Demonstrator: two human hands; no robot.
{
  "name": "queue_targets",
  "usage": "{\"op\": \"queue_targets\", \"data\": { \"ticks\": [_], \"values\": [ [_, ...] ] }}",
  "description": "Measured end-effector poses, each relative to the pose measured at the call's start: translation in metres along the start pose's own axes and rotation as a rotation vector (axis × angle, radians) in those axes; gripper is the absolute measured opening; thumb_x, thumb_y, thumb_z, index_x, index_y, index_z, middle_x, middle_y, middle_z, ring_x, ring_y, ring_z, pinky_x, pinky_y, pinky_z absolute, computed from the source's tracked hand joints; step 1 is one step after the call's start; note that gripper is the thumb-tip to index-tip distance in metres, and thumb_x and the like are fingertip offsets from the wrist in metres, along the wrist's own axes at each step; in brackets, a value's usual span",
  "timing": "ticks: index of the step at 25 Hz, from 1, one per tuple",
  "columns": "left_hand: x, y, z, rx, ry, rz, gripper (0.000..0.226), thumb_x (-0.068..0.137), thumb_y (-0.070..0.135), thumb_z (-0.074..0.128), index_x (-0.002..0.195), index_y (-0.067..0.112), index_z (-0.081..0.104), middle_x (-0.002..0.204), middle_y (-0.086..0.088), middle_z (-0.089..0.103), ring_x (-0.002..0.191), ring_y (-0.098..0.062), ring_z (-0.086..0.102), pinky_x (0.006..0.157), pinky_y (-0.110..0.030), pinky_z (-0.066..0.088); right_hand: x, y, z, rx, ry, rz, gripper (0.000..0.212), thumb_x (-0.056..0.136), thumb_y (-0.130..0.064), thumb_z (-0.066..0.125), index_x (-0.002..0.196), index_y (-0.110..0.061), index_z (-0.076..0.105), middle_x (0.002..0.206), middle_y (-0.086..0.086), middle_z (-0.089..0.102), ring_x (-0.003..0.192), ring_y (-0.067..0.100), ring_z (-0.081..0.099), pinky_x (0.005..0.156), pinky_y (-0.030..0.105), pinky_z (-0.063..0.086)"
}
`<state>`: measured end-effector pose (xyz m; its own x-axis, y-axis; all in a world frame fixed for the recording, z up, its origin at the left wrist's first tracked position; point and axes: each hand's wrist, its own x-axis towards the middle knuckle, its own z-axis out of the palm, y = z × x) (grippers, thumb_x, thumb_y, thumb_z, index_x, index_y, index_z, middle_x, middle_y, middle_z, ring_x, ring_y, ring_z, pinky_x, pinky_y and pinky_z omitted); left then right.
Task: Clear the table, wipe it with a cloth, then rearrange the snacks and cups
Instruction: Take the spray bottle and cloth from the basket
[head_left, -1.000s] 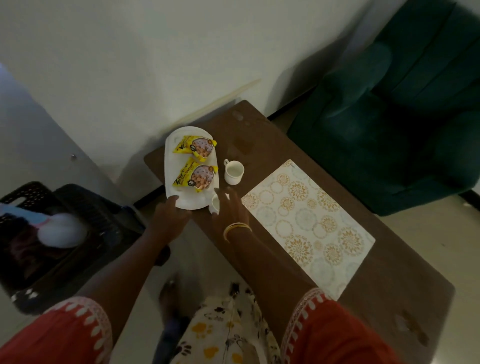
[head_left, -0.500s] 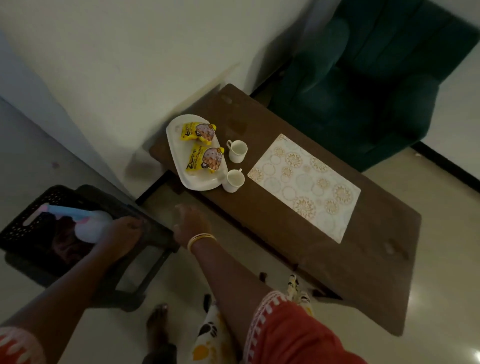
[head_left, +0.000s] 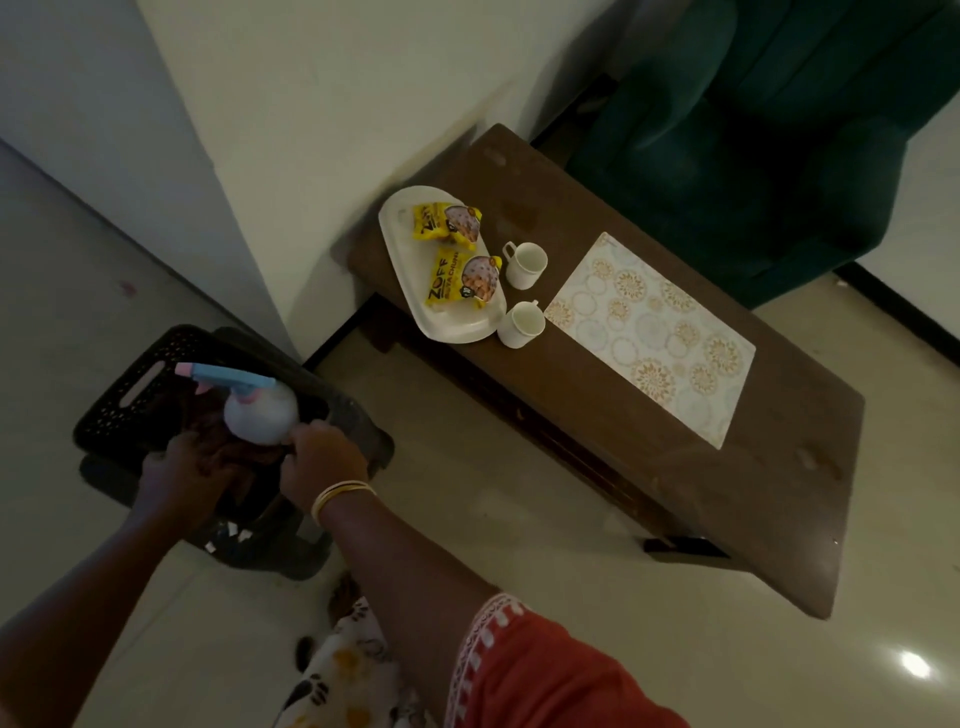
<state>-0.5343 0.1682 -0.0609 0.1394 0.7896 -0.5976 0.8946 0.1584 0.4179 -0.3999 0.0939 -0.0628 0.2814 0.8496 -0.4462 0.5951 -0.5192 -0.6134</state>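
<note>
On the brown table (head_left: 753, 499) a white tray (head_left: 452, 327) holds two yellow snack packets (head_left: 447, 221) (head_left: 462, 275). Two white cups (head_left: 525, 264) (head_left: 521, 323) stand beside the tray, and a patterned placemat (head_left: 654, 332) lies to their right. At lower left a black basket (head_left: 135, 384) holds a white spray bottle (head_left: 260, 413) with a blue trigger and a dark brown cloth (head_left: 244, 452). Both hands are inside the basket. My left hand (head_left: 182, 467) grips the cloth. My right hand (head_left: 322, 460) touches the bottle's base and the cloth; its fingers are hidden.
The basket rests on a dark stool (head_left: 270, 540) on the pale tiled floor. A wall corner (head_left: 249, 218) juts between the basket and the table. A green armchair (head_left: 779, 130) stands behind the table.
Both hands left the tray and cup on the table, swung left to the basket and now reach inside it. The view turned left with them.
</note>
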Motion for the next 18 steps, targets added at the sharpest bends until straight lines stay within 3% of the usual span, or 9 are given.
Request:
{"op": "queue_targets", "data": {
  "ticks": [3, 6, 8, 10, 13, 16, 18],
  "values": [
    [0.022, -0.01, 0.006, 0.021, -0.056, 0.016, 0.071, 0.083, 0.009, 0.069, 0.144, 0.005, 0.033, 0.136, -0.031, 0.044, 0.12, -0.047, 0.047, 0.098, -0.053, 0.04, 0.016, -0.009, 0.016, 0.075, 0.049, 0.052, 0.035, 0.091, -0.016, 0.052, 0.123, -0.004, 0.053, 0.125, 0.019, 0.05, 0.114, 0.039, 0.051, 0.093, 0.046, 0.046],
    [0.04, -0.012, 0.015, 0.062, -0.15, 0.053, 0.059, 0.083, 0.017, 0.071, 0.135, 0.007, 0.045, 0.126, -0.024, 0.056, 0.108, -0.039, 0.055, 0.087, -0.042, 0.046, 0.032, -0.003, 0.032, 0.096, 0.085, 0.093, 0.037, 0.091, -0.016, 0.053, 0.126, -0.005, 0.053, 0.126, 0.017, 0.05, 0.113, 0.038, 0.053, 0.094, 0.047, 0.047],
    [0.055, -0.021, 0.027, 0.092, -0.171, 0.031, 0.058, 0.079, 0.03, 0.071, 0.128, 0.009, 0.048, 0.121, -0.024, 0.056, 0.1, -0.037, 0.056, 0.083, -0.045, 0.05, 0.038, 0.001, 0.04, 0.094, 0.105, 0.113, 0.037, 0.091, -0.016, 0.053, 0.127, -0.006, 0.053, 0.127, 0.016, 0.051, 0.112, 0.038, 0.055, 0.094, 0.046, 0.046],
    [0.062, -0.024, 0.036, 0.109, -0.117, -0.016, 0.05, 0.08, 0.035, 0.067, 0.118, 0.01, 0.046, 0.113, -0.022, 0.053, 0.091, -0.035, 0.056, 0.076, -0.045, 0.052, 0.044, 0.004, 0.046, 0.075, 0.142, 0.105, 0.038, 0.091, -0.018, 0.054, 0.127, -0.007, 0.052, 0.126, 0.015, 0.053, 0.111, 0.037, 0.056, 0.094, 0.045, 0.045],
    [0.066, -0.023, 0.037, 0.121, 0.057, 0.001, 0.018, 0.088, 0.021, 0.062, 0.098, 0.008, 0.055, 0.085, -0.013, 0.054, 0.071, -0.026, 0.053, 0.057, -0.036, 0.043, 0.051, 0.004, 0.053, 0.06, 0.245, 0.12, 0.053, 0.084, -0.031, 0.063, 0.129, -0.01, 0.046, 0.122, 0.011, 0.055, 0.111, 0.032, 0.054, 0.095, 0.044, 0.042],
    [0.065, -0.02, 0.028, -0.028, 0.125, -0.012, 0.026, 0.077, 0.022, 0.076, 0.096, 0.008, 0.065, 0.078, -0.009, 0.057, 0.07, -0.023, 0.053, 0.051, -0.029, 0.037, 0.059, -0.001, 0.048, 0.005, 0.341, 0.121, 0.073, 0.075, -0.047, 0.065, 0.136, -0.018, 0.037, 0.129, 0.006, 0.048, 0.117, 0.026, 0.044, 0.1, 0.042, 0.035],
    [0.063, -0.016, 0.019, -0.115, 0.143, 0.015, 0.025, 0.075, 0.021, 0.077, 0.093, 0.008, 0.063, 0.079, -0.01, 0.057, 0.075, -0.025, 0.053, 0.057, -0.032, 0.038, 0.067, -0.012, 0.041, 0.042, 0.344, 0.113, 0.074, 0.074, -0.054, 0.065, 0.136, -0.022, 0.039, 0.13, 0.004, 0.047, 0.118, 0.024, 0.044, 0.102, 0.042, 0.034]
  ]
}}
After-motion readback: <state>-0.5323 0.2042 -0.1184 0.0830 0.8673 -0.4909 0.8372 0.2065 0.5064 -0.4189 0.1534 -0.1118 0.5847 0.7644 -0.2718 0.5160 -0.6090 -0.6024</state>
